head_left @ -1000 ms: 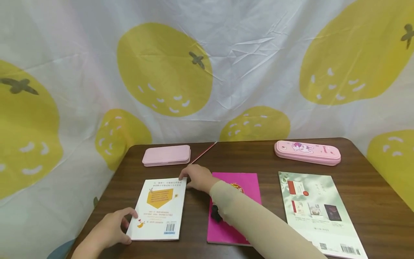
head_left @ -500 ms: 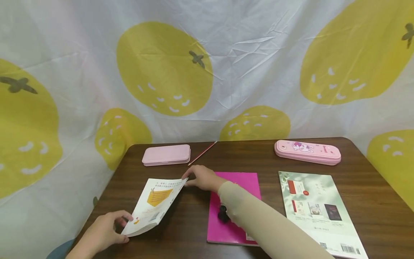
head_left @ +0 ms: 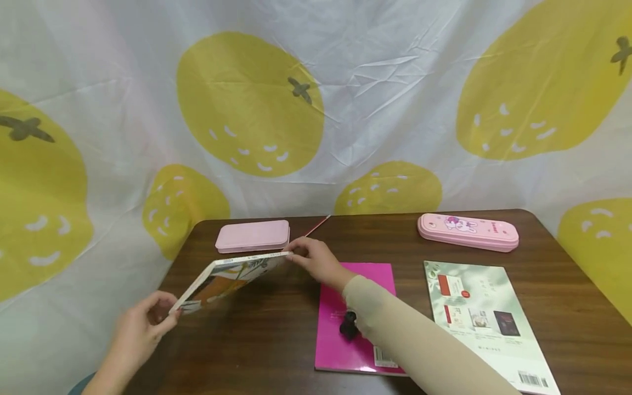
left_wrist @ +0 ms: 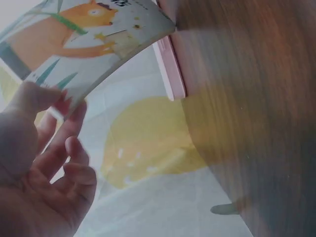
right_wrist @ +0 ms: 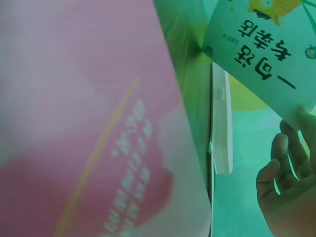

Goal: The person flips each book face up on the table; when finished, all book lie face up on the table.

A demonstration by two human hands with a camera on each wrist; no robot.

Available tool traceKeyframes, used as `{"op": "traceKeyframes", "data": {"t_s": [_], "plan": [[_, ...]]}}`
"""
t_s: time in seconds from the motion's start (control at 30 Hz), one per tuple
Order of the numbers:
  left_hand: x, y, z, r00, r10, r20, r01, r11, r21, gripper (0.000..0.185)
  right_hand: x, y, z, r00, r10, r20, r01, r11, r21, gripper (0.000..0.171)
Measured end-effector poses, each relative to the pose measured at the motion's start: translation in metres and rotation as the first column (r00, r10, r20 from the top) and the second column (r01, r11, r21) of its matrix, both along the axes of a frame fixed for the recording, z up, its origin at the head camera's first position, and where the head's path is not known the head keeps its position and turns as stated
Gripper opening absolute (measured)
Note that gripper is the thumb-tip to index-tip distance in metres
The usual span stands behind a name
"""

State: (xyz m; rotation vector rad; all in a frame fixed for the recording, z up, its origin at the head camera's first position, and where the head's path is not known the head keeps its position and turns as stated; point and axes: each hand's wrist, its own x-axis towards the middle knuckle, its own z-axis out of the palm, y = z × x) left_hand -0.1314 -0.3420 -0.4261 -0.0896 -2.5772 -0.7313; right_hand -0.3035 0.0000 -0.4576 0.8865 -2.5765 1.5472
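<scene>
A thin white paperback book (head_left: 237, 280) hangs tilted above the left half of the table, its illustrated cover facing down and toward me. On that cover an orange animal (left_wrist: 74, 29) shows in the left wrist view, and large black characters in the right wrist view. My left hand (head_left: 135, 326) pinches the near left corner between thumb and fingers, its other fingers loosely bent. At the far right corner, my right hand (head_left: 316, 263) pinches the book by its edge. A magenta book (head_left: 333, 334) lies under the right forearm, partly hidden by the sleeve.
At the back left sits a plain pink pencil case (head_left: 253, 235), with a thin red stick (head_left: 318, 224) beside it. Another pink case (head_left: 469, 232) with a rabbit picture stands back right. A pale green book (head_left: 486, 329) lies at the right. A fruit-print curtain (head_left: 365, 109) hangs behind the table.
The white book has come up off the table and tipped, so its back cover no longer faces up. The left hand moved left and up with it; the right hand rose slightly.
</scene>
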Motion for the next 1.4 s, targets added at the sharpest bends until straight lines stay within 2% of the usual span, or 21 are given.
{"op": "traceKeyframes", "data": {"t_s": [0.07, 0.13, 0.2, 0.33, 0.47, 0.7, 0.8, 0.9, 0.97, 1.07, 1.13, 1.2, 1.3, 1.4], "plan": [[-0.003, 0.004, 0.002, 0.994, 0.025, -0.110, -0.020, 0.999, 0.045, 0.023, 0.000, 0.001, 0.004, 1.000, -0.015, 0.018, 0.016, 0.999, -0.041, 0.018], [-0.005, 0.008, 0.004, 0.980, 0.058, -0.190, -0.044, 0.996, 0.080, 0.025, 0.000, 0.003, 0.008, 0.999, -0.018, 0.040, 0.021, 0.997, -0.079, 0.018], [-0.006, 0.010, 0.007, 0.969, 0.085, -0.230, -0.061, 0.992, 0.110, 0.025, -0.001, 0.004, 0.011, 0.999, -0.009, 0.053, 0.015, 0.993, -0.113, 0.018], [-0.006, 0.014, 0.011, 0.958, 0.138, -0.251, -0.099, 0.982, 0.161, 0.021, 0.000, 0.004, 0.015, 0.998, 0.007, 0.062, 0.002, 0.988, -0.154, 0.016], [-0.006, 0.016, 0.010, 0.960, 0.179, -0.214, -0.143, 0.974, 0.174, 0.020, 0.003, 0.004, 0.016, 0.998, 0.012, 0.058, -0.003, 0.990, -0.142, 0.014], [-0.006, 0.016, 0.004, 0.987, 0.097, -0.128, -0.090, 0.994, 0.059, 0.012, 0.010, 0.005, 0.010, 0.997, 0.054, 0.056, -0.053, 0.998, -0.032, 0.014], [-0.004, 0.012, 0.000, 0.996, 0.079, -0.035, -0.078, 0.997, 0.012, 0.011, 0.011, 0.006, 0.006, 0.995, 0.070, 0.065, -0.070, 0.998, 0.003, 0.017], [-0.002, 0.006, -0.005, 0.991, 0.060, 0.122, -0.057, 0.998, -0.027, 0.013, 0.012, 0.006, 0.003, 0.993, 0.097, 0.066, -0.101, 0.993, 0.061, 0.024], [-0.001, 0.003, -0.008, 0.965, 0.045, 0.258, -0.036, 0.998, -0.043, 0.018, 0.012, 0.005, 0.001, 0.991, 0.120, 0.061, -0.126, 0.986, 0.107, 0.031], [-0.002, 0.000, -0.012, 0.890, 0.022, 0.455, -0.020, 1.000, -0.011, 0.031, 0.011, 0.003, -0.001, 0.988, 0.149, 0.042, -0.154, 0.972, 0.178, 0.036], [-0.005, 0.000, -0.015, 0.843, 0.007, 0.538, -0.012, 1.000, 0.006, 0.037, 0.010, 0.000, -0.002, 0.987, 0.158, 0.034, -0.162, 0.963, 0.218, 0.037], [-0.006, 0.001, -0.019, 0.809, 0.000, 0.588, -0.013, 1.000, 0.018, 0.040, 0.010, -0.002, -0.002, 0.986, 0.164, 0.018, -0.163, 0.953, 0.257, 0.037], [-0.008, 0.004, -0.023, 0.781, -0.009, 0.624, -0.004, 1.000, 0.019, 0.041, 0.009, -0.004, -0.002, 0.988, 0.157, -0.013, -0.143, 0.931, 0.336, 0.036], [-0.007, 0.008, -0.026, 0.764, -0.006, 0.645, -0.005, 1.000, 0.016, 0.043, 0.010, -0.004, -0.003, 0.990, 0.137, -0.027, -0.114, 0.906, 0.408, 0.034]]}}
